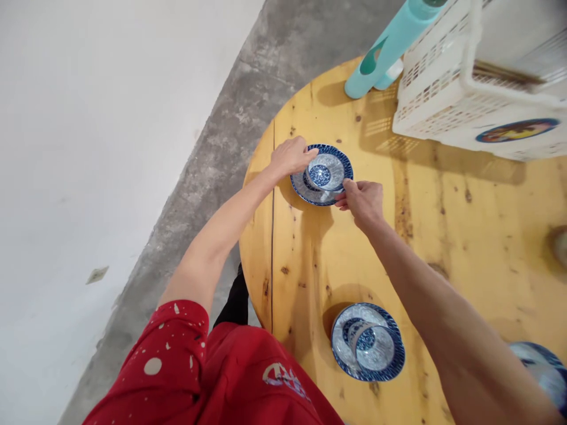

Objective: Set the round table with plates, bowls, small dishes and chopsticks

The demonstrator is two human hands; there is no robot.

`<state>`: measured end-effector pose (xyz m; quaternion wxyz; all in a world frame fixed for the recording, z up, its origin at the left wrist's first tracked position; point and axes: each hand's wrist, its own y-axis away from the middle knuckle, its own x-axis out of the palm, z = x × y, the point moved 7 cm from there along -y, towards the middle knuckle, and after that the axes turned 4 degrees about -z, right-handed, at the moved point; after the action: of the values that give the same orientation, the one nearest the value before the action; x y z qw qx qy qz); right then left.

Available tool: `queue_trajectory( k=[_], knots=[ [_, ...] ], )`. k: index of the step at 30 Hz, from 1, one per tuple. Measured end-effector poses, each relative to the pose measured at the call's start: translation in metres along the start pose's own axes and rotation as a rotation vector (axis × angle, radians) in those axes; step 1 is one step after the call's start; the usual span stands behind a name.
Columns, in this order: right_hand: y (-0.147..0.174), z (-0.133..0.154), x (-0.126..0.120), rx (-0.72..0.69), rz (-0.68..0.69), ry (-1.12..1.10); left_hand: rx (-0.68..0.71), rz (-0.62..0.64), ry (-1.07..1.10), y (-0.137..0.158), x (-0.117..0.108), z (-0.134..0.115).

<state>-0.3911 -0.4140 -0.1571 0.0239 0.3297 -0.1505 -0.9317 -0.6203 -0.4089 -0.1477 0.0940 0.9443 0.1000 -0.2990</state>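
Observation:
A blue-and-white patterned bowl sits over a matching plate near the table's rounded far-left edge. My left hand is closed on the bowl's left rim, thumb along the top. At the lower right side, my right hand pinches the rim between thumb and fingers. Whether the bowl rests on the plate or is slightly raised, I cannot tell. Closer to me, a second bowl stands in another plate of the same pattern.
The round wooden table has a white plastic basket at the far right, with a turquoise bottle leaning beside it. More blue-and-white dishware shows at the lower right, partly behind my right forearm. A white wall stands left.

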Motion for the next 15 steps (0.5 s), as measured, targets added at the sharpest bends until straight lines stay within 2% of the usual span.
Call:
queue_trajectory(
  k=[5,10,13,15],
  knots=[
    [0.036,-0.013,-0.042,-0.036,-0.055,-0.129,-0.008,-0.046,-0.047,0.028,-0.044,0.005],
    [0.117,-0.036,-0.106,-0.062,-0.199,-0.244,-0.078,-0.219,0.022,0.073,-0.091,0.044],
    [0.177,-0.039,-0.141,-0.104,-0.356,-0.275,-0.096,-0.305,0.091,0.109,-0.098,0.069],
    [0.219,-0.031,-0.159,-0.167,-0.42,-0.293,-0.143,-0.339,0.114,0.138,-0.094,0.081]
  ],
)
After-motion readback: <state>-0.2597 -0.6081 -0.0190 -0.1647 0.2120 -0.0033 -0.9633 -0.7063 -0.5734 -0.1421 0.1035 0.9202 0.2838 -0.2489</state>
